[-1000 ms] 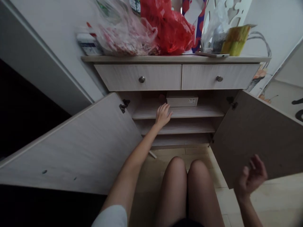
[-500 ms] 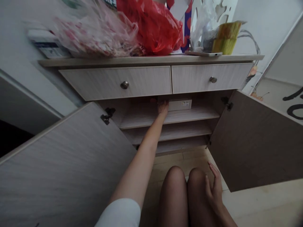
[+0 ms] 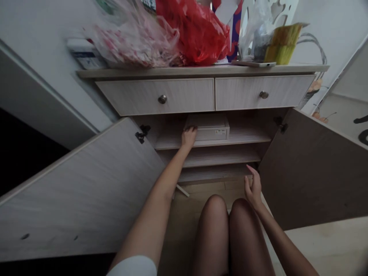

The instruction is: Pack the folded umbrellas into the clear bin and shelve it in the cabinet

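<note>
My left hand (image 3: 189, 136) reaches into the cabinet and grips the left front corner of a flat white box (image 3: 211, 132) with a small label. The box lies on the upper shelf (image 3: 247, 134), close to its front edge. Fingers of this hand curl over the box's top edge. My right hand (image 3: 253, 188) hovers above my right knee, fingers apart and holding nothing. It is near the inner side of the right cabinet door (image 3: 313, 176).
Both doors stand wide, the left door (image 3: 86, 199) on my left side. Above are two closed drawers (image 3: 184, 96). On the cabinet top sit a red plastic bag (image 3: 198, 34), a clear pinkish bag (image 3: 135, 42), a white bottle (image 3: 86, 53), a phone-like flat object (image 3: 253, 63) and a yellow package (image 3: 283, 44).
My left hand has drawn the white box forward, out to the front of the shelf. My right hand has risen from beside the knee toward the cabinet. The view has shifted slightly.
</note>
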A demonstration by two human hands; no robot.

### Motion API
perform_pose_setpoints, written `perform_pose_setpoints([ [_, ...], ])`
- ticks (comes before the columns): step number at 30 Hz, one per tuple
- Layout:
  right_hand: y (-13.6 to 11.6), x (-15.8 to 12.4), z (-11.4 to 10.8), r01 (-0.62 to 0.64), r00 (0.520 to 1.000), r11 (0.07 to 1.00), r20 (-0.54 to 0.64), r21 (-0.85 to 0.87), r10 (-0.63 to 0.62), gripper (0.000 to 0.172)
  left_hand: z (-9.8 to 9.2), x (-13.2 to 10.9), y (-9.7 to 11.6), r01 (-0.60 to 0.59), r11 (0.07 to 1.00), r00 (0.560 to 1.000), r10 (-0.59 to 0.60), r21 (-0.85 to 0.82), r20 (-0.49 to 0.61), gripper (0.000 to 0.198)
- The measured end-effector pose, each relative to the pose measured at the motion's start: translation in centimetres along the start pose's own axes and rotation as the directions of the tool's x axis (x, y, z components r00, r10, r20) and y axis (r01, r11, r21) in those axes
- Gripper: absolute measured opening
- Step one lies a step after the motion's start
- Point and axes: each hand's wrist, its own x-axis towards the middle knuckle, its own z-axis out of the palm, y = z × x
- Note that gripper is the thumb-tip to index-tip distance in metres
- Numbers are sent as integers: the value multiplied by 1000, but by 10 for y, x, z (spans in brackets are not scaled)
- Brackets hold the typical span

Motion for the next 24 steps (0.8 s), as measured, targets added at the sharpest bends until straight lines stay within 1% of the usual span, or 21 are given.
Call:
perform_pose_setpoints([
  [4, 10, 65, 47, -83, 995, 991, 72, 104, 76, 48, -11, -25, -22, -47, 998, 999, 47, 35, -2, 49],
  [6, 12, 102, 73, -161, 981, 973, 132, 164, 140, 54, -17, -33, -28, -60, 996, 998, 59, 59, 8, 48],
  [8, 11, 136, 98, -283, 948, 937, 209, 205, 241, 57, -22, -40, -31, -68, 995, 998, 67, 72, 19, 48],
  [9, 9, 151, 109, -354, 921, 909, 250, 221, 298, 57, -24, -42, -32, -71, 995, 997, 69, 75, 25, 48],
  [11, 5, 175, 128, -474, 863, 845, 324, 249, 388, 54, -29, -45, -32, -68, 994, 997, 65, 83, 44, 49],
  [12, 3, 184, 135, -512, 840, 819, 351, 259, 414, 53, -31, -45, -31, -54, 995, 997, 50, 87, 53, 49],
  [13, 1, 190, 141, -537, 823, 800, 373, 268, 428, 53, -33, -45, -30, -31, 995, 998, 26, 92, 60, 47],
  [15, -1, 196, 150, -558, 807, 781, 405, 280, 431, 52, -37, -41, -27, 30, 994, 997, -37, 102, 67, 43],
  [17, -1, 196, 157, -570, 792, 770, 443, 288, 421, 50, -40, -37, -26, 98, 988, 992, -106, 118, 67, 50],
  [18, 0, 195, 160, -584, 777, 754, 478, 301, 410, 49, -40, -35, -26, 129, 983, 989, -137, 131, 60, 55],
  [20, 2, 193, 169, -625, 733, 706, 561, 333, 385, 48, -36, -33, -29, 186, 970, 981, -191, 154, 18, 61],
  [22, 4, 194, 181, -661, 698, 667, 609, 344, 377, 48, -27, -35, -33, 226, 962, 974, -221, 152, -48, 62],
  [23, 4, 197, 188, -666, 694, 662, 610, 343, 382, 48, -21, -37, -35, 238, 961, 970, -228, 140, -81, 62],
  [24, 5, 199, 195, -657, 704, 672, 596, 342, 386, 48, -16, -39, -37, 246, 961, 967, -234, 124, -104, 63],
])
